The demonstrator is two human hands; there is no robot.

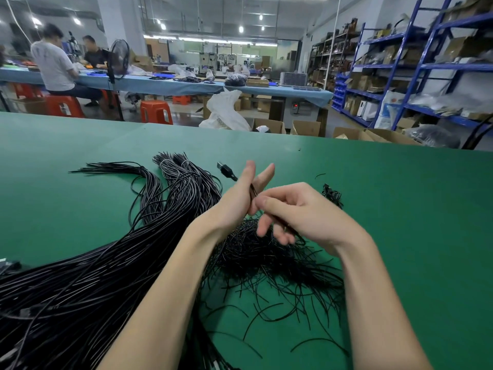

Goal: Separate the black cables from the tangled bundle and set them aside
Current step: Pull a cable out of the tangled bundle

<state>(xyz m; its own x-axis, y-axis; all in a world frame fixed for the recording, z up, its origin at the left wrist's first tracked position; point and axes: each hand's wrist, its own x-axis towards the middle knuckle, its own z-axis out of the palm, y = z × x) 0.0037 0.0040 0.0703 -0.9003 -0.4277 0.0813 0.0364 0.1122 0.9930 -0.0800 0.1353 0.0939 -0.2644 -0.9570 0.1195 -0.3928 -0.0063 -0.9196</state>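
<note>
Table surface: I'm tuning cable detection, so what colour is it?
Plain green, seen in the head view: table surface.

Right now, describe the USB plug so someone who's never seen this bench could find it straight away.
Start at the green table and find the hands, left and right, raised above the cable tangle. Just beyond the left hand's fingertips, a USB plug sticks up and to the left. It alone has a chunky black body with a metal tip; everything nearby is thin cable.
</note>
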